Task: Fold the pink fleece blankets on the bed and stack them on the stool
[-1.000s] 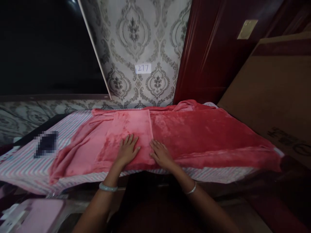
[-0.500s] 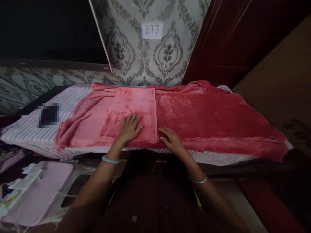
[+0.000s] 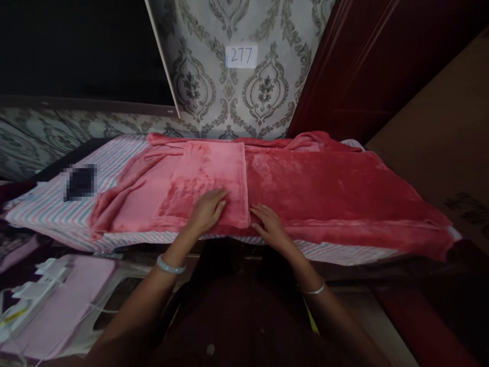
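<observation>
Patterned wallpaper [image 3: 263, 92] is rising behind a counter [image 3: 74, 159] spread with striped cloth [image 3: 42, 216]. Along it a red-pink blanket [image 3: 336, 183] is lying, its long axis running left to right. Its folded panel [image 3: 214, 163] is ending in a free edge [image 3: 246, 186] between the hands. Left hand [image 3: 207, 210] is resting on the panel, fingers together; right hand [image 3: 269, 224] is lying nearer that edge, fingers together, thumb apart, neither clamping anything. Leftward, striped cloth is showing between the blanket and a pixelated dark item [image 3: 80, 182]; a cardboard box [image 3: 446, 127] is bounding the counter's right end.

We note dim, uneven light, deep shadow at lower centre, stretching toward the edges, blurred print [image 3: 466, 208] on the carton [image 3: 439, 132] and one pixelated patch [image 3: 81, 182].
</observation>
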Available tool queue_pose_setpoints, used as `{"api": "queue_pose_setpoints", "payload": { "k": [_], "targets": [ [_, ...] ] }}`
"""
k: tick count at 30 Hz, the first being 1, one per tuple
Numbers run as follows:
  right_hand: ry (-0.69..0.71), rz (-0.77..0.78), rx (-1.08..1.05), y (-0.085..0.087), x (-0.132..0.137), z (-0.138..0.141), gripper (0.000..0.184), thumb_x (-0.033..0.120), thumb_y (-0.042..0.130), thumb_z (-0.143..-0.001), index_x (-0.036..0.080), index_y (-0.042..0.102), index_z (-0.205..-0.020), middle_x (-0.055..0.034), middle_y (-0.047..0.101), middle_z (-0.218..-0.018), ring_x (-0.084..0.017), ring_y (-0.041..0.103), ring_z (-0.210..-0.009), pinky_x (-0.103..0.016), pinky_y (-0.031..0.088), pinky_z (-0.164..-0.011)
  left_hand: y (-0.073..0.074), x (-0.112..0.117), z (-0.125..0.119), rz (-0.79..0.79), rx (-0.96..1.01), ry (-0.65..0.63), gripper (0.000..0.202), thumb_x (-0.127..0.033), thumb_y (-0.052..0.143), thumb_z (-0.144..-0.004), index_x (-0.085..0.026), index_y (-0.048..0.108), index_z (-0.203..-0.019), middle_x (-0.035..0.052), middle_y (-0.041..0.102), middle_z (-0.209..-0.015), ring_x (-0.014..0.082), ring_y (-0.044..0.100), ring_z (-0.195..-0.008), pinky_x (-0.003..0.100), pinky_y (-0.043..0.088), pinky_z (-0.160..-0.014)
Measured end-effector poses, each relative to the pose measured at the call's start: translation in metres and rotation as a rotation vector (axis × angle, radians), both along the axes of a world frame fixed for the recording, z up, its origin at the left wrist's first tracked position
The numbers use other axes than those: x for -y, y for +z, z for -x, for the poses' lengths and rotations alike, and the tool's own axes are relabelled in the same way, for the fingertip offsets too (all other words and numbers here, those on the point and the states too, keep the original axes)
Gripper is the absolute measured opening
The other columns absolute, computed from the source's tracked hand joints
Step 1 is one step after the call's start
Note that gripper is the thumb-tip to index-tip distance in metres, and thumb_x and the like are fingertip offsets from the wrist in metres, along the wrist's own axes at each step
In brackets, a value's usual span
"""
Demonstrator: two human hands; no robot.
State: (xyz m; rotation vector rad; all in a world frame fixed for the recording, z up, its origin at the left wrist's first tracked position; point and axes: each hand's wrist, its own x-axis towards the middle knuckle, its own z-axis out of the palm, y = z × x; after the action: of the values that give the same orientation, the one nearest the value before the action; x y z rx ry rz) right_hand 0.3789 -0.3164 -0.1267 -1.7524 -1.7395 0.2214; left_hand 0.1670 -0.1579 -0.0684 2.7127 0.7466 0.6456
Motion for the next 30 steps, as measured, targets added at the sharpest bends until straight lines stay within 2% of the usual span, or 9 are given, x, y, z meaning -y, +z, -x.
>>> {"api": "queue_pose_setpoints", "payload": {
  "k": [3, 5, 9, 12, 15, 21, 25, 28, 30],
  "targets": [
    [-0.002, -0.007, 0.001, -0.002, 0.0, 0.0, 0.052, 0.036, 0.056, -0.097, 0.022, 0.059, -0.146, -0.0127, 0.058, -0.149, -0.029, 0.046, -0.144, -0.057, 0.034, -0.121, -0.001, 0.027, 0.005, 0.009, -0.041, -0.151, 0.053, -0.042, 0.046, -0.101, -0.017, 0.053, -0.148, 0.0129, 0.055, -0.153, 0.0273, 0.047, -0.145, 0.052, 0.036, -0.123],
    [-0.01, -0.02, -0.005, -0.002, 0.0, 0.001, 0.051, 0.034, 0.056, -0.096, 0.022, 0.059, -0.146, -0.0122, 0.059, -0.148, -0.029, 0.047, -0.143, -0.057, 0.033, -0.121, -0.005, 0.04, 0.007, 0.01, -0.075, -0.192, 0.059, -0.041, 0.053, -0.098, -0.02, 0.047, -0.152, 0.0123, 0.048, -0.158, 0.0273, 0.042, -0.149, 0.052, 0.032, -0.125],
    [-0.014, -0.048, -0.021, -0.001, 0.0, 0.004, 0.051, 0.031, 0.056, -0.095, 0.022, 0.06, -0.145, -0.0118, 0.061, -0.146, -0.029, 0.049, -0.141, -0.056, 0.034, -0.121, -0.014, 0.045, 0.006, 0.039, -0.059, -0.181, 0.05, -0.03, 0.048, -0.099, -0.018, 0.053, -0.147, 0.0127, 0.054, -0.153, 0.0249, 0.046, -0.146, 0.052, 0.033, -0.125],
    [-0.018, -0.043, -0.031, 0.0, 0.0, 0.005, 0.052, 0.027, 0.056, -0.093, 0.023, 0.06, -0.145, -0.0116, 0.06, -0.147, -0.028, 0.049, -0.142, -0.056, 0.034, -0.121, -0.019, 0.043, 0.001, 0.093, 0.057, -0.125, 0.042, -0.03, 0.038, -0.104, -0.02, 0.064, -0.135, 0.0093, 0.065, -0.141, 0.0225, 0.054, -0.139, 0.05, 0.04, -0.121],
    [-0.02, -0.038, -0.034, 0.001, 0.0, 0.006, 0.053, 0.027, 0.056, -0.093, 0.024, 0.059, -0.146, -0.0114, 0.059, -0.148, -0.029, 0.048, -0.142, -0.057, 0.034, -0.121, -0.022, 0.047, -0.003, 0.097, 0.137, -0.068, 0.043, -0.029, 0.034, -0.105, -0.023, 0.066, -0.132, 0.0076, 0.069, -0.136, 0.0212, 0.057, -0.135, 0.049, 0.043, -0.119],
    [-0.027, -0.052, -0.052, 0.0, 0.0, 0.006, 0.048, 0.028, 0.056, -0.094, 0.022, 0.063, -0.141, -0.0121, 0.061, -0.146, -0.029, 0.049, -0.141, -0.056, 0.036, -0.12, -0.024, 0.06, 0.002, -0.073, -0.084, -0.163, 0.053, -0.017, 0.052, -0.092, -0.018, 0.056, -0.145, 0.0135, 0.05, -0.156, 0.0297, 0.037, -0.151, 0.058, 0.031, -0.125],
    [-0.064, -0.106, -0.097, 0.004, -0.001, 0.011, 0.045, 0.031, 0.051, -0.099, 0.025, 0.064, -0.141, -0.0109, 0.062, -0.144, -0.027, 0.053, -0.138, -0.054, 0.038, -0.119, -0.015, 0.051, 0.014, -0.058, -0.046, -0.166, 0.047, -0.028, 0.048, -0.099, -0.024, 0.057, -0.145, 0.01, 0.055, -0.153, 0.0255, 0.045, -0.147, 0.054, 0.032, -0.125],
    [-0.069, -0.149, -0.077, 0.015, -0.005, 0.022, 0.045, 0.036, 0.046, -0.102, 0.024, 0.063, -0.142, -0.011, 0.061, -0.146, -0.027, 0.049, -0.142, -0.052, 0.038, -0.12, -0.004, 0.03, 0.023, -0.065, -0.019, -0.023, 0.046, -0.032, 0.04, -0.103, -0.024, 0.059, -0.143, 0.0083, 0.059, -0.149, 0.025, 0.048, -0.144, 0.053, 0.033, -0.125],
    [-0.036, -0.151, -0.027, 0.024, -0.008, 0.029, 0.047, 0.038, 0.045, -0.103, 0.023, 0.059, -0.146, -0.0108, 0.054, -0.153, -0.027, 0.04, -0.149, -0.053, 0.034, -0.122, 0.004, 0.014, 0.031, -0.079, -0.05, 0.118, 0.048, -0.035, 0.039, -0.102, -0.022, 0.059, -0.143, 0.0098, 0.059, -0.149, 0.0272, 0.048, -0.144, 0.054, 0.032, -0.125]
  ]
}}
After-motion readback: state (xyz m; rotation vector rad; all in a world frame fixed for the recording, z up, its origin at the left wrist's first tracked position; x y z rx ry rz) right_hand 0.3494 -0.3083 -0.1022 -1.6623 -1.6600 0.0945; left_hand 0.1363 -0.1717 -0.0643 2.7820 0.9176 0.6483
